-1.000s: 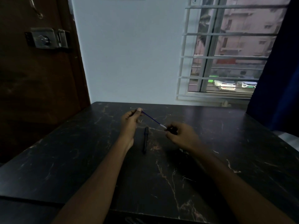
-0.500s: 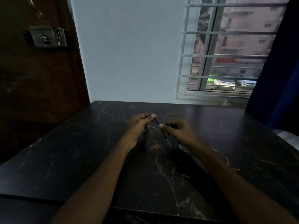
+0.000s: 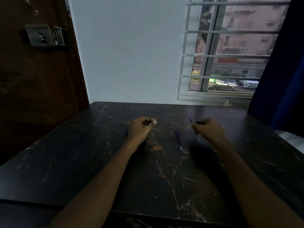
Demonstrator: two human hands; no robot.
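Observation:
My right hand (image 3: 209,130) pinches a thin blue pen refill (image 3: 197,134) that slants from above the fist down toward me; a small dark piece (image 3: 199,122) shows at my fingertips. My left hand (image 3: 141,130) is curled into a loose fist with the thumb against the index finger, and nothing shows in it. A black pen barrel (image 3: 145,145) lies on the dark marble table (image 3: 164,178), partly hidden under my left wrist. Two more blue refills (image 3: 179,141) lie side by side on the table between my hands.
A wooden door with a metal lock (image 3: 42,37) stands at the left. A barred window (image 3: 227,51) and a dark blue curtain (image 3: 283,71) are at the back right. A white wall (image 3: 128,55) rises behind the table's far edge.
My left hand let go of the refill's end. My right hand carried the refill off to the right, and the hands moved apart. Two refills now show on the table.

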